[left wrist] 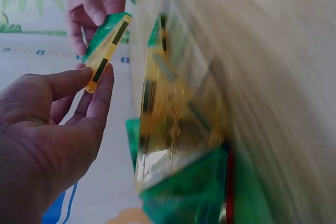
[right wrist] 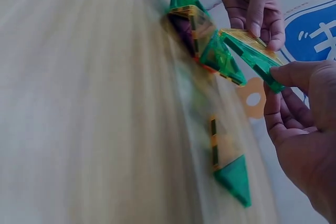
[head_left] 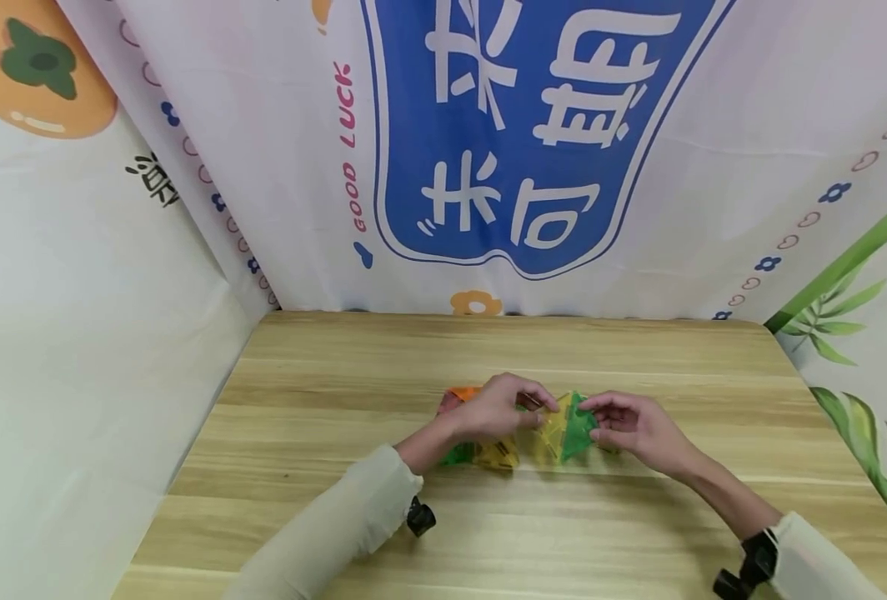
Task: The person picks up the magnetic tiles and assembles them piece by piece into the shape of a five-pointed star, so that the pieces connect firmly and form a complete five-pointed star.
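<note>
A yellow triangular magnetic tile [head_left: 551, 433] and a green triangular magnetic tile [head_left: 578, 427] are joined edge to edge, held up between the two hands. My left hand [head_left: 499, 408] pinches the yellow tile between thumb and fingers, clearest in the left wrist view. On the opposite side my right hand [right wrist: 310, 114] pinches the green tile at its corner. Beneath and beside the left hand stands a built cluster of green, yellow, orange and red tiles [head_left: 498, 455], partly hidden by that hand. Another yellow and green tile pair [right wrist: 231, 174] lies on the table, mostly covered by the right hand in the head view.
The wooden table [head_left: 338, 367] ends at a printed cloth [head_left: 301, 208] hung along its back. More white cloth [head_left: 98, 350] hangs on the left side. Each wrist wears a small black camera, such as the left camera [head_left: 419, 517].
</note>
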{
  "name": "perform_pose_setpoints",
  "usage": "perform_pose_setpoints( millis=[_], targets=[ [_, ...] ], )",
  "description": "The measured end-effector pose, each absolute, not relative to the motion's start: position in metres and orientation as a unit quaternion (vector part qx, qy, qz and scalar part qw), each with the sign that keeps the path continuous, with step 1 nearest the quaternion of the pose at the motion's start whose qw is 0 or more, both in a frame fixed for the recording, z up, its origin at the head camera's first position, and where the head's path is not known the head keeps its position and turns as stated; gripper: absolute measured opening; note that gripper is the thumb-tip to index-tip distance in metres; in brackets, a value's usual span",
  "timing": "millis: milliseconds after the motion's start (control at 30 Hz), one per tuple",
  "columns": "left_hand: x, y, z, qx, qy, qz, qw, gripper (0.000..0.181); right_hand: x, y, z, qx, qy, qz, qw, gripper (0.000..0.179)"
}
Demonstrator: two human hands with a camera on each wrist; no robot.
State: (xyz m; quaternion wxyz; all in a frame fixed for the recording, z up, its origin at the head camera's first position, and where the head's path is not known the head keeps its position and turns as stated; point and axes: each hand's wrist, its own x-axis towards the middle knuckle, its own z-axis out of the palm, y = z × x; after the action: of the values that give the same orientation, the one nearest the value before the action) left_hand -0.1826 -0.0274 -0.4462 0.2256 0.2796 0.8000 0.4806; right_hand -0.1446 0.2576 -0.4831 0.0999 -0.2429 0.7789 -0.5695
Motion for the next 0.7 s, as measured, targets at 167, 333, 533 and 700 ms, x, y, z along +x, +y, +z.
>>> perform_pose_setpoints(
  millis=[167,333,533,700],
  targets=[
    [-0.191,-0.045,-0.442,0.249,0.793,0.512,0.219,0.02,-0.165,0.24,-0.474,-0.23,0.779,-0.572,0.119,0.034],
    [-0.201,-0.065,-0.439,0.225,0.776,0.549,0.216,0.021,-0.185,0.219,-0.466,-0.225,0.779,-0.572,0.125,0.036],
    [-0.212,-0.09,-0.438,0.199,0.778,0.558,0.207,0.022,-0.21,0.194,-0.463,-0.226,0.775,-0.576,0.128,0.037],
    [-0.224,-0.106,-0.443,0.182,0.785,0.56,0.192,0.023,-0.229,0.175,-0.466,-0.23,0.769,-0.583,0.127,0.036]
  ],
)
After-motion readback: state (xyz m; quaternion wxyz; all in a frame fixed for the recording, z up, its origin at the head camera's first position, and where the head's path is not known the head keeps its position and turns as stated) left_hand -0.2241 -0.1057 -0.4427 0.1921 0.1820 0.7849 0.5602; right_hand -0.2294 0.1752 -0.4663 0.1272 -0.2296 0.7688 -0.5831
